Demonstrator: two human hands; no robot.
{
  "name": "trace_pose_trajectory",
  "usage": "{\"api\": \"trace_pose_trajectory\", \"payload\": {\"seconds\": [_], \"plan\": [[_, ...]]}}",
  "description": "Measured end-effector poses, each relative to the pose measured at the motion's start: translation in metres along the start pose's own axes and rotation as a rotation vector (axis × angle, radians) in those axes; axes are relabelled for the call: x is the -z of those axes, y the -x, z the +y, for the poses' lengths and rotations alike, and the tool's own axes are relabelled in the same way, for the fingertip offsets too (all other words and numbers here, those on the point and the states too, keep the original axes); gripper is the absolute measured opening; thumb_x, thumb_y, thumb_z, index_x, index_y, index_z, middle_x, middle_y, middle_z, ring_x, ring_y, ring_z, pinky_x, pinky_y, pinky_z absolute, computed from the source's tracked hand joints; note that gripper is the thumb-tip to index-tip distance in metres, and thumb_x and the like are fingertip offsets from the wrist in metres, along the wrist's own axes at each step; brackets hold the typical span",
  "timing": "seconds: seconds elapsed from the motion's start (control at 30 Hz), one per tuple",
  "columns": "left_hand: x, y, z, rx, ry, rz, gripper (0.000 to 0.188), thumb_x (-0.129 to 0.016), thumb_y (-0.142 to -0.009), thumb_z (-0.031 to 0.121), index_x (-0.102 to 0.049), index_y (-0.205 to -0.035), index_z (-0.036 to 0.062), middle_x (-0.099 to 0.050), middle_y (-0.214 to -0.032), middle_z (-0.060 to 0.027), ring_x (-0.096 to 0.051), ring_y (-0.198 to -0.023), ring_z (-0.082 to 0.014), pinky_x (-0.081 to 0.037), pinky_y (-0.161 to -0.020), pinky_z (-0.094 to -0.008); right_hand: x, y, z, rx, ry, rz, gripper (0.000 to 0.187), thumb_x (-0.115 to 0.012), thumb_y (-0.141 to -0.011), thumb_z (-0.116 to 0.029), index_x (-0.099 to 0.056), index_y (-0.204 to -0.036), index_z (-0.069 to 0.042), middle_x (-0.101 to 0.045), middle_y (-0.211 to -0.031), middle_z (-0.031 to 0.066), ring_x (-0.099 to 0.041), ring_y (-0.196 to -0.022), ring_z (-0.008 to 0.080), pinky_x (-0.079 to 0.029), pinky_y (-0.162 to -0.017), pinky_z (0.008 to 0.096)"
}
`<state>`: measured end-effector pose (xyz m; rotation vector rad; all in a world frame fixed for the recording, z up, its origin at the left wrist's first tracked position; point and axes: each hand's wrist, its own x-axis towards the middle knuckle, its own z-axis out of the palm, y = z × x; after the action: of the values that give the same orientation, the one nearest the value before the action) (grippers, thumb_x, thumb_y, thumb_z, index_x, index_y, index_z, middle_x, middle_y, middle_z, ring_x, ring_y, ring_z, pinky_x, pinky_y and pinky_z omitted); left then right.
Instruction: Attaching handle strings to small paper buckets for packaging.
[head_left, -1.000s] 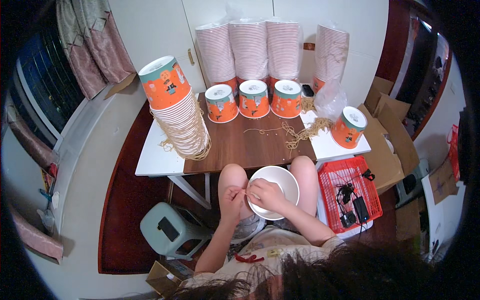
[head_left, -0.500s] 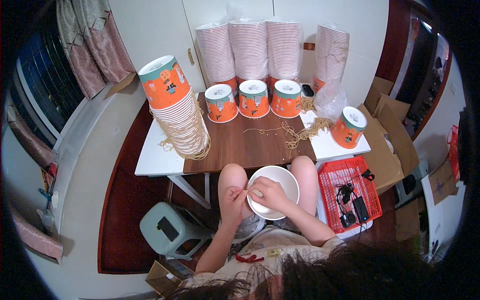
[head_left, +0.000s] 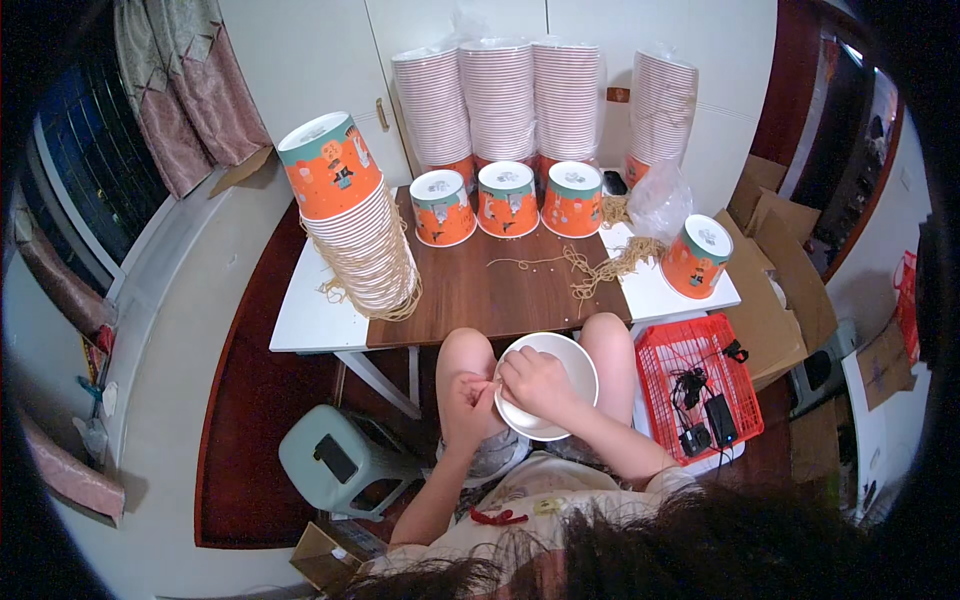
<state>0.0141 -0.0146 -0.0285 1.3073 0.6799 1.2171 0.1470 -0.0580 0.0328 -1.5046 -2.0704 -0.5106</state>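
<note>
A white paper bucket rests in my lap between my knees, its mouth facing up. My right hand reaches over the opening, with its fingers bunched at the left part of the rim. Just outside that rim, my left hand is closed in a pinch, fingertips close to those of the right. What the fingertips hold is hidden or too small to make out. Ahead on the table lie tan strings, tangled towards the right with one strand trailing left.
At the table's left leans a tall stack of buckets draped with string. Three upturned orange buckets stand at the back, before bagged stacks. Another bucket sits right, above a red basket with cables. A stool stands left.
My right hand has shifted slightly, its fingers settling lower and closer over the left rim. My left fingers have turned a little at the same spot. The bucket stays put.
</note>
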Motion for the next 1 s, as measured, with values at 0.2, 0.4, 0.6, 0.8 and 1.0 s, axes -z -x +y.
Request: {"api": "trace_pose_trajectory", "payload": {"seconds": [0.2,0.4,0.6,0.8,1.0], "plan": [[0.003,-0.001,-0.001,0.044,0.049,0.035,0.021,-0.057,-0.074,-0.007,-0.045,-0.089,0.0024,-0.058,-0.073,-0.0046,-0.056,-0.063,-0.0079,-0.045,-0.058,-0.0200,0.010,-0.006,0.019,-0.128,-0.119,0.005,0.015,-0.060,-0.065,-0.015,-0.056,-0.076,-0.007,-0.053,-0.081,0.0057,-0.054,-0.075,0.0215,-0.046,-0.060,0.0320],[0.001,0.001,0.003,0.112,0.126,0.044,0.022,-0.058,-0.073,-0.006,-0.045,-0.090,0.0028,-0.059,-0.077,-0.0067,-0.057,-0.066,-0.0102,-0.046,-0.062,-0.0206,-0.001,0.000,0.022,-0.147,-0.570,-0.101,0.014,-0.058,-0.071,-0.016,-0.060,-0.084,-0.012,-0.056,-0.091,0.0034,-0.054,-0.090,0.0224,-0.046,-0.071,0.0339],[0.005,0.001,0.002,0.052,0.059,0.007,0.022,-0.058,-0.075,-0.005,-0.045,-0.092,0.0013,-0.060,-0.079,-0.0074,-0.058,-0.069,-0.0105,-0.046,-0.063,-0.0208,-0.001,-0.002,0.020,-0.128,-0.570,-0.109,0.008,-0.057,-0.071,-0.012,-0.057,-0.077,-0.006,-0.057,-0.091,0.0067,-0.055,-0.086,0.0242,-0.046,-0.072,0.0348],[0.007,0.000,0.001,0.049,0.040,-0.018,0.021,-0.057,-0.076,-0.006,-0.045,-0.092,0.0007,-0.060,-0.082,-0.0087,-0.059,-0.071,-0.0107,-0.047,-0.065,-0.0210,0.003,-0.005,0.025,-0.367,-0.925,-0.402,0.011,-0.054,-0.069,-0.006,-0.055,-0.080,-0.005,-0.057,-0.090,0.0087,-0.055,-0.082,0.0258,-0.045,-0.071,0.0339],[0.007,0.000,0.000,0.004,0.060,-0.032,0.020,-0.057,-0.075,-0.006,-0.046,-0.090,0.0013,-0.059,-0.081,-0.0065,-0.057,-0.072,-0.0098,-0.046,-0.066,-0.0202,-0.009,-0.014,0.036,0.161,-0.501,-0.160,0.016,-0.057,-0.067,-0.005,-0.058,-0.082,-0.011,-0.054,-0.100,0.0042,-0.047,-0.096,0.0247,-0.038,-0.082,0.0352]]}}
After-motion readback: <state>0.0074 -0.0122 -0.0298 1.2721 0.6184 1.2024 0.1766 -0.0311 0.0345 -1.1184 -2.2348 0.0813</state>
